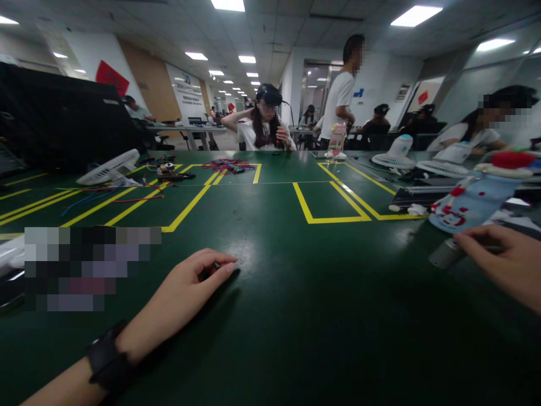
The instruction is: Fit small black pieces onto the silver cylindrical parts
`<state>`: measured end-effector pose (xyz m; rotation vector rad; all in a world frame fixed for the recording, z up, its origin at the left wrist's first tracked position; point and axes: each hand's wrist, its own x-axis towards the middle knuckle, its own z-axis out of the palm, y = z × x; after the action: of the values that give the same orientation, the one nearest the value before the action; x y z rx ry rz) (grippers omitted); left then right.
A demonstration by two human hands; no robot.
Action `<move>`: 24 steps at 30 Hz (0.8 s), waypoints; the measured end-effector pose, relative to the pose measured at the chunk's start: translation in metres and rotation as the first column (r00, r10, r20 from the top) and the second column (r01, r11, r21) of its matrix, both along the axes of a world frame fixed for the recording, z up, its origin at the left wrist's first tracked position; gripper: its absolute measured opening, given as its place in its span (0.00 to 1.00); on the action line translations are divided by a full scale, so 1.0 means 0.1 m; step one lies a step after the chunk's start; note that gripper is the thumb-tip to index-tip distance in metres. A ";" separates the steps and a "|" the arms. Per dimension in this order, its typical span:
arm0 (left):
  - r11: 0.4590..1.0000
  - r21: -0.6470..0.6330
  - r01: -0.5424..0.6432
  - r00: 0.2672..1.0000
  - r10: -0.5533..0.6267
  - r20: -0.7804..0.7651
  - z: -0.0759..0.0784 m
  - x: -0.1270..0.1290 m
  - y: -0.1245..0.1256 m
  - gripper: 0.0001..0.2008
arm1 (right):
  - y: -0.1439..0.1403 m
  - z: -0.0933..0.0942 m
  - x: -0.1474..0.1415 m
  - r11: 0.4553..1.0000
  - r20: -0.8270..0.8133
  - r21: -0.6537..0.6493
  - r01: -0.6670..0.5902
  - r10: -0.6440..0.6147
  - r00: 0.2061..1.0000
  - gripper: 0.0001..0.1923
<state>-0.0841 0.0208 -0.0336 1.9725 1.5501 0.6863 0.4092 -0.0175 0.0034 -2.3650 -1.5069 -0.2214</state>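
My left hand (196,276), with a black band on its wrist, lies on the green tabletop (270,332). Its fingers are curled in and the fingertips meet the thumb; nothing shows between them. At the right edge, my right hand (502,256) pinches a small grey cylinder (447,254) between thumb and fingers. The cylinder is tilted, close to the table, and its exact kind is unclear. Just behind it stands a light-blue bottle (469,200) with red decorations and a red top.
White fan parts (112,168) lie at left, near a pile of coloured wires (230,165). Black bars (416,197) and more white fans (393,155) sit at right. A clear bottle (337,141) stands at the far edge. Across the table sits a person (266,121).
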 end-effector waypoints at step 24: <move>0.998 0.069 0.006 0.996 0.000 -0.085 -0.02 0.00 0.00 0.16 | 0.32 -0.22 -2.34 0.406 -0.229 0.239 -0.882 0.907 0.355 0.23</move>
<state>-0.0840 0.0204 -0.0358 2.0792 1.5925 0.6718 0.1749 0.0146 -0.0189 -1.0679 -2.2790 0.3766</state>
